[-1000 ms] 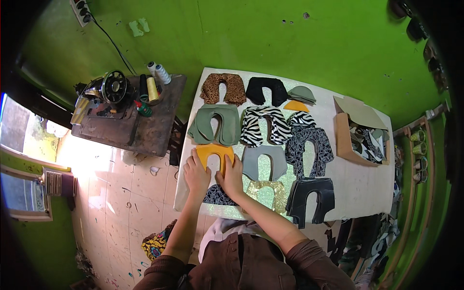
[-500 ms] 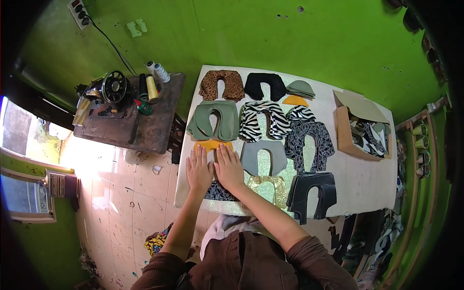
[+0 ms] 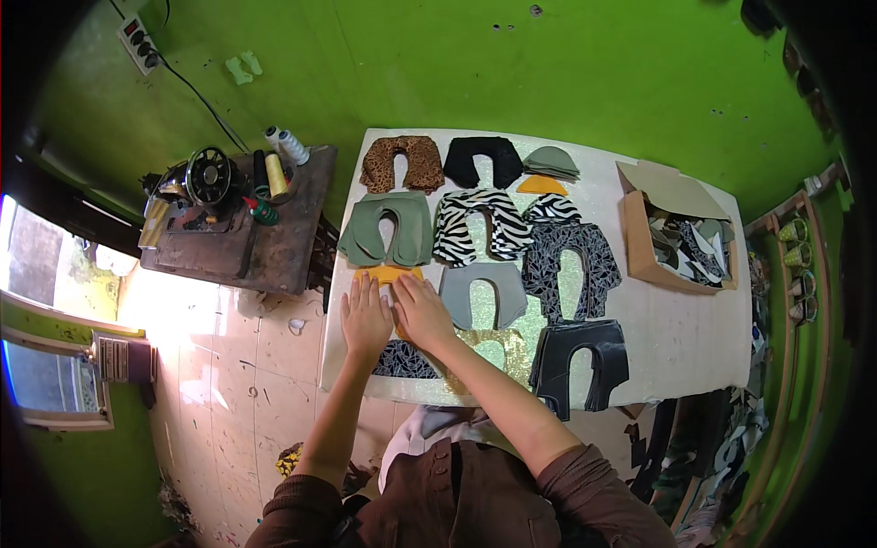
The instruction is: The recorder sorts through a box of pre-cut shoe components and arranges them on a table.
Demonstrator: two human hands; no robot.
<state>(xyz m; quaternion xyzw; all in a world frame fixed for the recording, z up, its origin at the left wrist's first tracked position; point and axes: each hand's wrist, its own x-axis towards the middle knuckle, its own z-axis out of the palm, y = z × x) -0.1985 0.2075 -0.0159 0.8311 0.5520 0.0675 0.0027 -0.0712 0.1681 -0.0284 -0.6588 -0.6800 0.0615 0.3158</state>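
Note:
Both of my hands lie flat and side by side on a mustard-yellow U-shaped cut piece [image 3: 387,272] at the near left of the table. My left hand [image 3: 367,318] covers its left side, fingers stretched out and pointing away from me. On its right side rests my right hand [image 3: 422,312], fingers extended and angled a little leftward. Most of the yellow piece is hidden under my palms. Just below my wrists lies a black-and-grey patterned piece [image 3: 405,360]. Beyond my fingertips is a stack of olive-green U-shaped pieces [image 3: 386,228]; grey pieces [image 3: 475,294] sit beside my right hand.
The pale table [image 3: 676,338] also carries leopard [image 3: 376,163], black [image 3: 463,163], zebra [image 3: 449,228], gold [image 3: 504,352] and dark pieces [image 3: 550,361]. A cardboard box [image 3: 641,239] of scraps stands at right. Left is a sewing machine [image 3: 208,178] with thread spools [image 3: 276,173].
The whole view has shifted slightly, so the table sits further left. My right hand has angled a little more to the left; both hands remain on the yellow piece.

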